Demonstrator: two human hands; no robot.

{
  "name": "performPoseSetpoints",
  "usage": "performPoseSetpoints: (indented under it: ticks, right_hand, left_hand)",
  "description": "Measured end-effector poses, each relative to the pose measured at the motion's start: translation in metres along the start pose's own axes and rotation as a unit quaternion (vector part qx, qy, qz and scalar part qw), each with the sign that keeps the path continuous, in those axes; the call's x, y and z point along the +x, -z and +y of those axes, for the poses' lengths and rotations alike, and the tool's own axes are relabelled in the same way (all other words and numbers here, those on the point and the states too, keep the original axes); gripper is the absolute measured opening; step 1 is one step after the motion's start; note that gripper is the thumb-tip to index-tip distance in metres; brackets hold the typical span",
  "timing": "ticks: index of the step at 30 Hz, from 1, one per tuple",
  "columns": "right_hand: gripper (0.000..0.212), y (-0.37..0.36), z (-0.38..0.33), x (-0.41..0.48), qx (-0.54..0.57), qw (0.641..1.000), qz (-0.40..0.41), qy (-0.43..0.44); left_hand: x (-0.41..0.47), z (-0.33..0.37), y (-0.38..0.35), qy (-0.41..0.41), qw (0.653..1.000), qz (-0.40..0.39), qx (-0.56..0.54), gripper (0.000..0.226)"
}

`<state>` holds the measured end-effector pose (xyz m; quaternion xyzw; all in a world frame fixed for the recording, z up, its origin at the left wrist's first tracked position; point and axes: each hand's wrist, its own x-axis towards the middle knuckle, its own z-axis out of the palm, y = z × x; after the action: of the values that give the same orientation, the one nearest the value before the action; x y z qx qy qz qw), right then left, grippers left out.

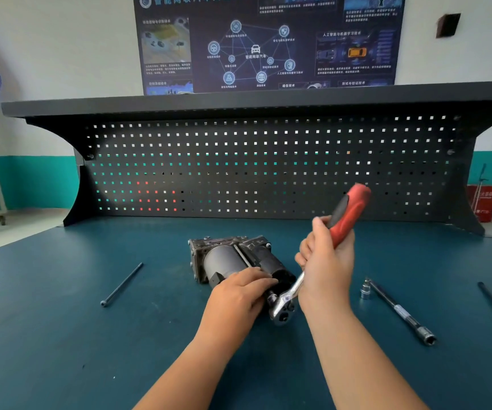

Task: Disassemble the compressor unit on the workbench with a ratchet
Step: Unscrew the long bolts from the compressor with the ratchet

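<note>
Compressor [232,258] sits mid-frame on the worktop [61,335]; your left hand [238,294] rests flat on it, your right hand [324,261] grips the ratchet [349,214] at its near end. One bolt [121,284] lies out at left; most likely remains.

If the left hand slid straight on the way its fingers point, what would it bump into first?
Probably the steel neck of the ratchet, just beyond the left hand resting on the compressor; next, the right hand gripping it. Depth is unclear.

left hand [238,292] flat, right hand [326,261] raised, fingers curled
</note>
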<state>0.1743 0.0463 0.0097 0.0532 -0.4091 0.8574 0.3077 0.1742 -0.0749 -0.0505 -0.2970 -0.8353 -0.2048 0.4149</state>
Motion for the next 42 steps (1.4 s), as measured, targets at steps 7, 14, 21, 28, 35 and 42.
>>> performPoseSetpoints:
  ticks: [7, 14, 21, 28, 35, 42]
  right_hand:
    - [0.013, 0.005, 0.000, 0.005, 0.030, 0.997, 0.062, -0.038]
    - [0.014, 0.008, 0.000, 0.009, 0.027, 0.998, 0.051, -0.036]
    - [0.022, -0.003, 0.005, -0.010, -0.094, 0.986, -0.111, 0.085]
    - [0.015, 0.009, 0.005, 0.015, 0.063, 0.989, 0.088, -0.098]
    - [0.028, 0.034, 0.023, 0.024, 0.174, 0.925, 0.216, -0.261]
    - [0.015, 0.002, 0.000, 0.006, 0.033, 0.999, 0.016, -0.030]
  left_hand:
    - [0.000, 0.001, 0.003, -0.075, 0.996, -0.011, 0.046, 0.048]
    - [0.002, 0.002, 0.000, -0.088, 0.993, -0.014, 0.077, 0.048]
    - [0.001, 0.000, -0.001, -0.111, 0.992, 0.011, 0.057, 0.040]
    - [0.001, -0.001, 0.003, -0.107, 0.993, -0.005, 0.052, 0.047]
    - [-0.001, 0.000, -0.002, -0.089, 0.995, -0.003, 0.054, 0.035]
    - [0.001, -0.001, -0.002, -0.091, 0.995, 0.006, 0.033, 0.043]
